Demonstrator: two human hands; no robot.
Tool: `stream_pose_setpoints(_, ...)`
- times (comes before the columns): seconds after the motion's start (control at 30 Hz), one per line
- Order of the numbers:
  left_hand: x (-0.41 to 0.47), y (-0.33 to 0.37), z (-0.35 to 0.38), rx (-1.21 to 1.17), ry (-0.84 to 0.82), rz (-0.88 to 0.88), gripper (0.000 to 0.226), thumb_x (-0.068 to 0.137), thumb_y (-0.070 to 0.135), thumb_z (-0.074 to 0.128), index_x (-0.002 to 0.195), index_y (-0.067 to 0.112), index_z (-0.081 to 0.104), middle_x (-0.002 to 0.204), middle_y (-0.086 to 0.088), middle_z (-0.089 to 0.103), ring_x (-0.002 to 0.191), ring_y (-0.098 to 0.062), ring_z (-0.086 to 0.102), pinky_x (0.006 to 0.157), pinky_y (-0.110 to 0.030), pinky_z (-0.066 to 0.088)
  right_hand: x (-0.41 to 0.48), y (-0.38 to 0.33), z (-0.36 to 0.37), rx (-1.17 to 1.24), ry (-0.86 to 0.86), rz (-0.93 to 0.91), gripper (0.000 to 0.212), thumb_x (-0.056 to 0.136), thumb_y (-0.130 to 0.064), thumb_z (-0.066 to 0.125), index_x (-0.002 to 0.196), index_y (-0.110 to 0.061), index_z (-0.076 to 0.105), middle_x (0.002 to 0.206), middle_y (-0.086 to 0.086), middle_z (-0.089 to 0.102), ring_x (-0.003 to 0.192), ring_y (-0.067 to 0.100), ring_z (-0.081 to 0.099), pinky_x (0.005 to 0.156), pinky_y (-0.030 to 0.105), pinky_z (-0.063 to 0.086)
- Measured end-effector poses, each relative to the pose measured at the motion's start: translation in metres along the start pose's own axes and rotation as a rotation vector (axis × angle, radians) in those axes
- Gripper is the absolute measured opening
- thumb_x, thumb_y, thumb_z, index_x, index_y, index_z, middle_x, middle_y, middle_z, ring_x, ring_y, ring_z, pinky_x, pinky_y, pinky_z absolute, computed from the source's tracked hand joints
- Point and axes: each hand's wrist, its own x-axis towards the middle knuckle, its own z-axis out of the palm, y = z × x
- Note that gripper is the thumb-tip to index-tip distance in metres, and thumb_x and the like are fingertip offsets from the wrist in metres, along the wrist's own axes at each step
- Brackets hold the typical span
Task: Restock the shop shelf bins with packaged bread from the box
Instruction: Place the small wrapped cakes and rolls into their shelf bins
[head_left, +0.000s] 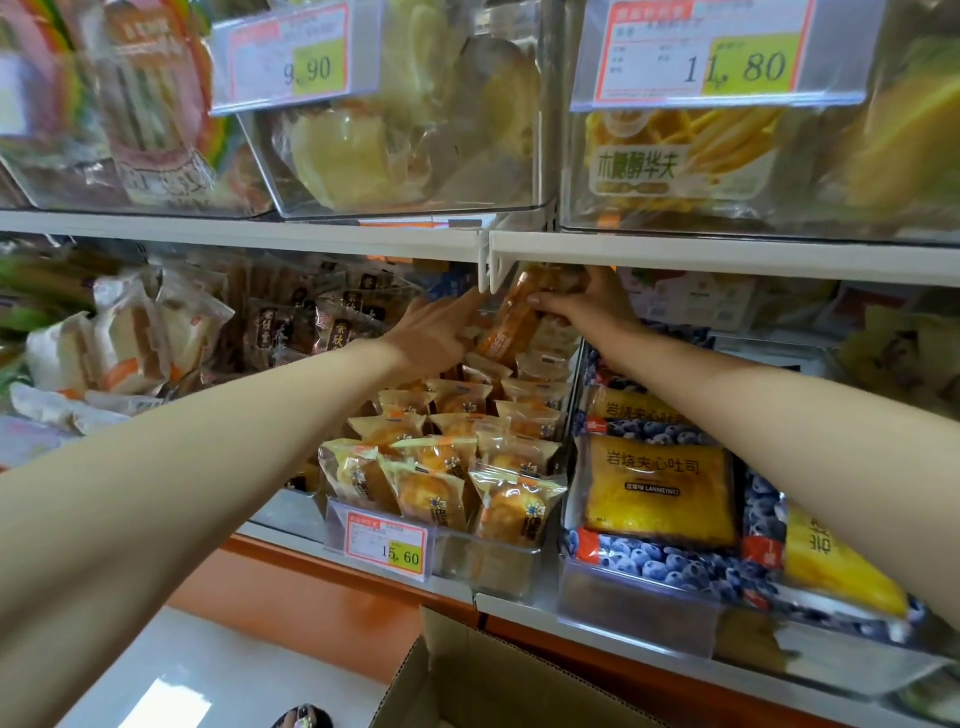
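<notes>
Grips with the right hand (587, 306), fingers curled over its upper end, an orange bread packet (511, 317), tilted and raised at the back of the middle bin (488, 566), just under the upper shelf edge (727, 257). Touches the packet's left side with the left hand (441, 332), fingers fairly straight against the wrapper. Below the packet, in that clear bin: rows of upright yellow bread packets (431, 493), with a price tag (387, 543) reading 15.60 on the front. Just to the right: blueberry-printed toast packs (660, 488) in the neighbouring bin. At the bottom edge: an open cardboard box (498, 680), below the shelf front.
</notes>
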Motion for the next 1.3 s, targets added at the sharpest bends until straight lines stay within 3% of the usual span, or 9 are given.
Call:
stream_pose_setpoints(0.2,0.0,-0.007,0.009,0.018,0.086,0.004,0.076,0.089,0.011,0.048,0.149,0.017,0.002,0.131,-0.008,0.054,0.121,-0.027,0.048,0.109,-0.042,0.023,0.003,0.008,0.008,-0.062,-0.072,-0.034,0.038,0.079,0.0,0.071,0.113,-0.011,0.057,0.114,0.011,0.062,0.102,0.024,0.062,0.084,0.036,0.056)
stream_pose_setpoints(0.33,-0.001,-0.005,0.01,0.167,0.131,0.007,0.07,0.086,0.008,0.048,0.147,0.029,0.02,0.142,-0.007,0.041,0.131,-0.029,0.034,0.107,-0.045,0.022,0.002,0.014,0.007,-0.1,-0.176,-0.02,0.045,0.085,0.004,0.063,0.127,-0.01,0.056,0.118,0.012,0.062,0.106,0.02,0.06,0.083,0.024,0.054)
stream_pose_setpoints(0.47,-0.005,-0.006,0.006,0.383,0.167,0.012,0.05,0.088,0.016,0.052,0.136,0.024,0.044,0.15,-0.007,0.024,0.137,-0.029,0.019,0.108,-0.044,0.019,0.001,0.019,-0.002,-0.174,-0.188,-0.031,0.046,0.089,0.006,0.055,0.13,-0.015,0.054,0.112,0.006,0.067,0.104,0.012,0.061,0.076,0.016,0.05)
stream_pose_setpoints(0.63,-0.006,-0.007,0.012,0.321,0.188,0.139,0.045,0.096,0.02,0.043,0.14,0.027,0.039,0.148,0.004,0.035,0.134,-0.021,0.03,0.105,-0.037,0.016,0.002,0.024,-0.01,-0.321,-0.133,-0.068,0.03,0.089,0.005,0.054,0.112,-0.011,0.065,0.112,0.006,0.066,0.107,0.015,0.06,0.085,0.016,0.046)
stream_pose_setpoints(0.77,-0.001,-0.005,0.019,0.419,-0.02,0.113,0.043,0.102,0.035,0.026,0.143,0.029,0.034,0.15,0.011,0.033,0.14,-0.014,0.022,0.108,-0.035,0.01,0.002,0.026,-0.017,-0.445,-0.152,-0.091,0.026,0.089,0.001,0.058,0.111,-0.008,0.067,0.118,0.007,0.066,0.113,0.018,0.058,0.093,0.019,0.039)
stream_pose_setpoints(0.9,0.001,-0.007,0.022,0.293,-0.172,0.0,0.046,0.101,0.041,0.02,0.145,0.031,0.029,0.152,0.01,0.029,0.142,-0.013,0.018,0.111,-0.036,0.006,0.001,0.031,-0.022,-0.593,-0.195,-0.131,0.025,0.09,0.0,0.057,0.113,-0.005,0.067,0.12,0.01,0.065,0.114,0.018,0.059,0.09,0.016,0.037)
stream_pose_setpoints(1.07,0.015,0.006,0.012,0.225,-0.017,-0.033,0.034,0.1,0.031,0.036,0.13,0.025,0.051,0.132,0.0,0.053,0.126,-0.022,0.039,0.104,-0.037,0.021,0.006,0.037,-0.025,-0.793,-0.16,-0.196,0.019,0.089,-0.007,0.063,0.105,-0.011,0.072,0.113,0.006,0.069,0.111,0.021,0.06,0.1,0.032,0.043)
stream_pose_setpoints(1.17,0.037,0.013,0.014,0.083,0.082,-0.075,0.034,0.095,0.03,0.049,0.128,0.026,0.053,0.137,-0.002,0.049,0.128,-0.024,0.041,0.107,-0.04,0.028,0.007,0.033,-0.03,-0.706,-0.165,-0.139,0.015,0.087,-0.007,0.066,0.101,-0.009,0.072,0.11,0.007,0.069,0.106,0.02,0.062,0.094,0.027,0.043)
stream_pose_setpoints(1.3,0.059,0.023,0.032,0.151,0.016,-0.151,0.025,0.091,0.033,0.055,0.114,0.029,0.061,0.132,0.002,0.053,0.127,-0.024,0.042,0.108,-0.041,0.023,0.008,0.031,-0.039,-0.687,-0.179,-0.127,0.02,0.087,-0.012,0.066,0.107,-0.008,0.07,0.114,0.009,0.068,0.108,0.02,0.061,0.09,0.02,0.038)
